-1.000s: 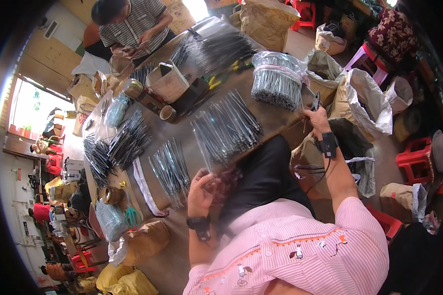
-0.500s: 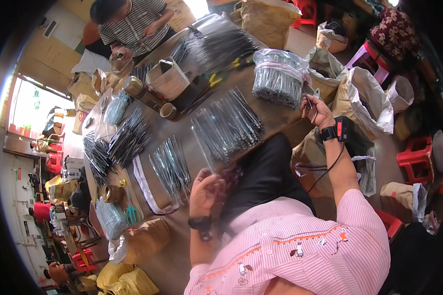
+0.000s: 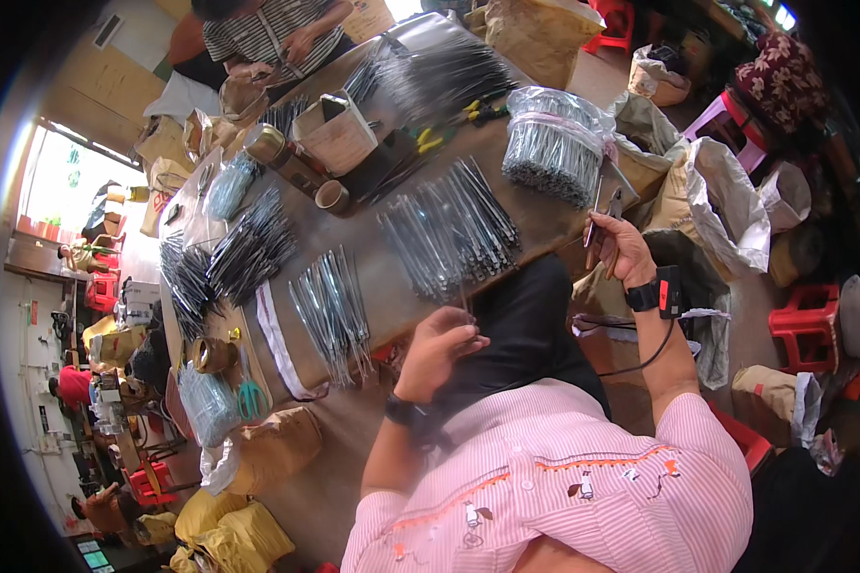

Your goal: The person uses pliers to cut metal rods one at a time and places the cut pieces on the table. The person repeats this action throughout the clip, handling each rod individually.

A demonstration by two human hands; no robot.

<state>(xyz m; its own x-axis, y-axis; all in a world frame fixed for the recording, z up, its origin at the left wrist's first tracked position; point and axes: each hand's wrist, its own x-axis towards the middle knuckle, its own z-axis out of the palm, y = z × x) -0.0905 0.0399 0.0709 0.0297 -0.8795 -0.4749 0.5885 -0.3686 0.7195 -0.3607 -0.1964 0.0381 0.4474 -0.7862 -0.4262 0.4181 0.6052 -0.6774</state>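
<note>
My right hand (image 3: 623, 250) is closed round pliers (image 3: 613, 204) with brown handles, their jaws pointing up beside the table's right edge. A thin metal strip (image 3: 597, 194) stands up next to the jaws. My left hand (image 3: 441, 350) hovers over the near table edge with thumb and fingers drawn together; what is between them, if anything, is too small to make out. Just beyond it lies a wide row of thin, shiny metal strips (image 3: 449, 229). A smaller pile of strips (image 3: 331, 315) is to its left. A plastic-wrapped bundle of strips (image 3: 554, 153) stands near my right hand.
Dark strips (image 3: 251, 244) are heaped at the table's left, near teal-handled scissors (image 3: 250, 399). A carton (image 3: 333, 136), a jar (image 3: 266, 145) and yellow-handled pliers (image 3: 428, 142) stand or lie mid-table. Another person (image 3: 282, 43) works across. Open sacks (image 3: 715, 205) and a red stool (image 3: 806, 327) are at right.
My left hand has moved right and slightly up, from beside the smaller pile to below the wide row. My right hand has lowered a little with the pliers. The view has shifted slightly.
</note>
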